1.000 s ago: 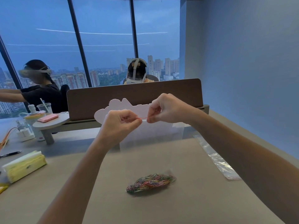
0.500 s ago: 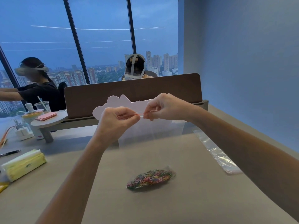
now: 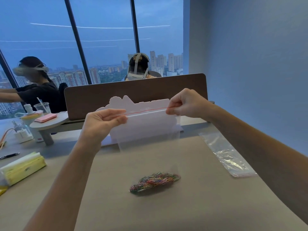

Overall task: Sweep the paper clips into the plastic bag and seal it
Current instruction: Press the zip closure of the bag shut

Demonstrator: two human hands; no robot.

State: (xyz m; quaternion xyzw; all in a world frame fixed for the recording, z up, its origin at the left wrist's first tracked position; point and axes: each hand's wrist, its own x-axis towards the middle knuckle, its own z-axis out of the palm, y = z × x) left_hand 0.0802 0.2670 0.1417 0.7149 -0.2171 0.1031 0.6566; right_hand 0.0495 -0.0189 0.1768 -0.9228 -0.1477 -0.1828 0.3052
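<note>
I hold a clear plastic bag (image 3: 146,147) up above the desk by its top edge, which carries a thin red zip strip (image 3: 146,111). My left hand (image 3: 103,120) pinches the left end of the strip and my right hand (image 3: 185,104) pinches the right end, with the strip stretched straight between them. A heap of coloured paper clips (image 3: 155,181) lies in the bottom of the hanging bag, close to the desk surface.
A second clear bag (image 3: 226,155) lies flat at the right. A yellow tissue pack (image 3: 21,167) and a pen (image 3: 10,155) sit at the left. A brown divider (image 3: 133,90) with a white cloud-shaped board (image 3: 141,101) stands behind. Two persons sit beyond it.
My hands were close together at the middle of the zip strip. They have slid apart along it, the right hand far to the right, so the strip now shows between them.
</note>
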